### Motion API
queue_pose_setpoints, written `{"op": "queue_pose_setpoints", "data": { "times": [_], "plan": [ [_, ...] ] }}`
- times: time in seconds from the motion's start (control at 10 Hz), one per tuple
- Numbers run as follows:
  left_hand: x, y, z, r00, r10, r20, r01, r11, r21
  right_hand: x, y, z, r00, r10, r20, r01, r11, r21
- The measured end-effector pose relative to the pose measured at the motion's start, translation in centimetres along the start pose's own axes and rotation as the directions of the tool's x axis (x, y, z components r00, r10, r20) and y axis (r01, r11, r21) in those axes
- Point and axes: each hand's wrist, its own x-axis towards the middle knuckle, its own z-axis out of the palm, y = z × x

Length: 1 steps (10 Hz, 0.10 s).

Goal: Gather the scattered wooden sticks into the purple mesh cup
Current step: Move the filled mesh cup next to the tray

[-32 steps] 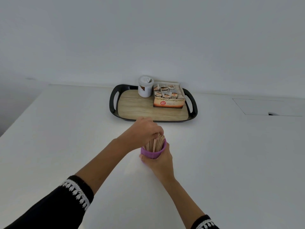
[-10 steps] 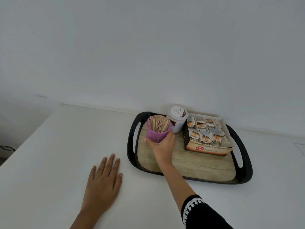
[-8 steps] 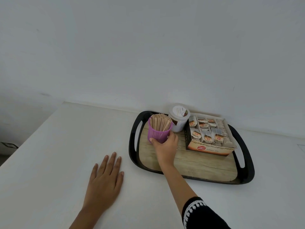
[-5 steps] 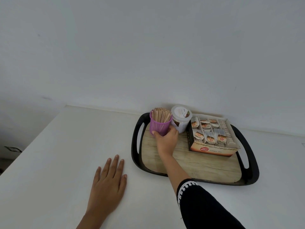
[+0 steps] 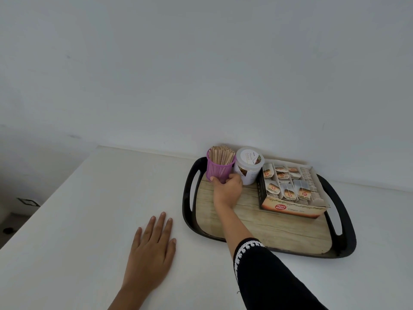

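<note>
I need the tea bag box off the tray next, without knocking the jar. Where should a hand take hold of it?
Probably grip the tea bag box across its short ends, low on the cardboard walls, coming from the front. Its top is open with loose sachets, and the white jar stands close to its back left corner, so a reach from there would crowd it.
</note>
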Motion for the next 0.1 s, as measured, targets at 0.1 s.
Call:
{"op": "queue_pose_setpoints", "data": {
  "times": [0.1],
  "plan": [
    [0.06,-0.08,-0.02,1.000,0.002,-0.009,-0.002,1.000,-0.005,-0.85,0.12,-1.02,1.000,-0.028,0.003,0.028,0.999,0.032]
  ]
}}
